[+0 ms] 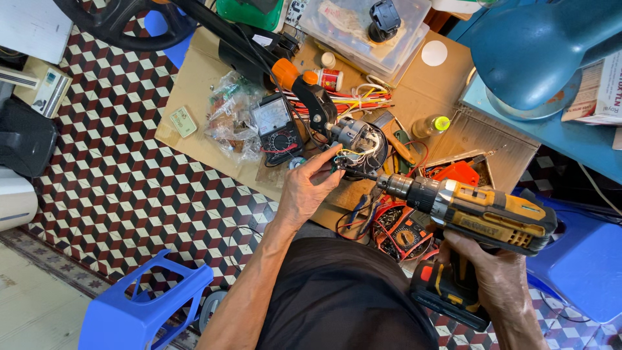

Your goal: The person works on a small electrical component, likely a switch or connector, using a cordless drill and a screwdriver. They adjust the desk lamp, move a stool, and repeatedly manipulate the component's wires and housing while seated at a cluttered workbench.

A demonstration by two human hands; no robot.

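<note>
Motor (358, 139), small, round, grey, wires bunched on top, sits mid-scene on cardboard sheet (194, 91), just right of analogue multimeter (277, 126). Left hand (310, 188) steadies motor's near-left edge, fingers narrow, pinching at wires. Right hand (495, 275) wraps fully around grip of yellow-black cordless drill (473, 210); bit points left, tip touching motor's near side. Judgement: keep bit square to screw, left fingertips clear of tip, wires held aside, light trigger pressure.

My left hand (310, 186) extends forward, forearm bare, fingers pinched together at their tips. My right hand (495, 272), lower and rightward of it, is clenched in a full grip.
</note>
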